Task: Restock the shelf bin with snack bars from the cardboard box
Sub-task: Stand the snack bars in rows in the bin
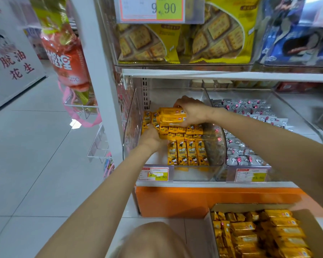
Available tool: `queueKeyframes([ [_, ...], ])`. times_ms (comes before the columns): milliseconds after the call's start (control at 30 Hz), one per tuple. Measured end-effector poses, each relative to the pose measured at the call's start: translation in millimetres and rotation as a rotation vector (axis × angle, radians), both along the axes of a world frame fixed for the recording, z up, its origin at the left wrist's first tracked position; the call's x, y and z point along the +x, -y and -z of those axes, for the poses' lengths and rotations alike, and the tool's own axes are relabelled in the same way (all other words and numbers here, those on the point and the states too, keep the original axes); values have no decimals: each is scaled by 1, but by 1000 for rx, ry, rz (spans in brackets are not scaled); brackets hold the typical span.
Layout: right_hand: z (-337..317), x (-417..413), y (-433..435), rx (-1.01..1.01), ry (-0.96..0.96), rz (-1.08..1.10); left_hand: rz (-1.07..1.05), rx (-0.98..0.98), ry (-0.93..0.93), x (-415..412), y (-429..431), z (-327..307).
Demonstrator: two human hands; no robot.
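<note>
A clear plastic shelf bin (131, 127) holds rows of yellow snack bars (186, 151). My right hand (191, 108) grips a small stack of yellow snack bars (172, 116) above the bin's back rows. Down in the bin's left side, my left hand (150, 136) rests on the bars there, its fingers hidden among them. The open cardboard box (306, 218) stands at the lower right, filled with several more yellow bars (259, 233).
A neighbouring clear bin (250, 164) of silver-wrapped sweets sits to the right. Bags of biscuits (175, 41) fill the shelf above. A wire rack (99, 146) and hanging red snack bags (67, 58) stick out left of the shelf post. Tiled floor lies to the left. My knee (153, 239) is at the bottom.
</note>
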State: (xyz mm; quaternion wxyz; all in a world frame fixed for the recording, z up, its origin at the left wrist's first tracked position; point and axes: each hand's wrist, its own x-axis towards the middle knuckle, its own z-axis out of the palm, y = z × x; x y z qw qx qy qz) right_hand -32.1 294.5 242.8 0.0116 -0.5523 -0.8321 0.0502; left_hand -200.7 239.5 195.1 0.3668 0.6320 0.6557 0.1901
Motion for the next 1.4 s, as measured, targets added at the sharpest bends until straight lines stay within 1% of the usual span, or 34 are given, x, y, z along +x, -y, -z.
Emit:
queueKeyframes([
  [67, -5, 6, 12, -7, -15, -49, -53, 22, 191, -1, 1, -1],
  [100, -7, 9, 18, 4, -17, -69, -84, -10, 336, 0, 3, -3],
  [167, -9, 13, 31, 41, -24, -103, -149, -145, 650, 2, 8, -8],
  [233, -9, 15, 42, 36, -73, -119, -209, -249, 900, 4, 13, -14],
  [267, -10, 15, 47, 7, -115, -111, -227, -258, 967, 4, 14, -14],
  [333, -12, 18, 51, -97, -232, -64, -237, -252, 998, 5, 16, -13],
  [400, -16, 21, 51, -197, -395, -12, -216, -217, 972, 5, 18, -14],
  [433, -18, 23, 50, -214, -465, 9, -202, -195, 958, 5, 18, -14],
  [500, -23, 26, 47, -171, -518, 44, -189, -131, 919, 4, 18, -16],
  [567, -27, 29, 42, -54, -470, 90, -192, -52, 846, 2, 16, -17],
  [633, -33, 32, 39, 37, -432, 146, -177, 29, 712, -3, 15, -16],
  [733, -36, 37, 37, 115, -380, 177, -127, 127, 472, -8, 18, -12],
  [800, -35, 39, 38, 152, -305, 187, -111, 177, 380, -9, 22, -10],
  [867, -32, 40, 40, 168, -242, 191, -103, 241, 300, -9, 24, -9],
  [1033, -26, 39, 43, 155, -207, 162, -50, 406, 108, -12, 30, -14],
  [1167, -28, 37, 45, 167, -176, 143, 39, 459, 18, -16, 33, -22],
  [1267, -30, 37, 48, 179, -158, 138, 90, 458, -66, -21, 31, -34],
  [1400, -34, 37, 53, 172, -139, 122, 51, 481, -212, -21, 33, -39],
])
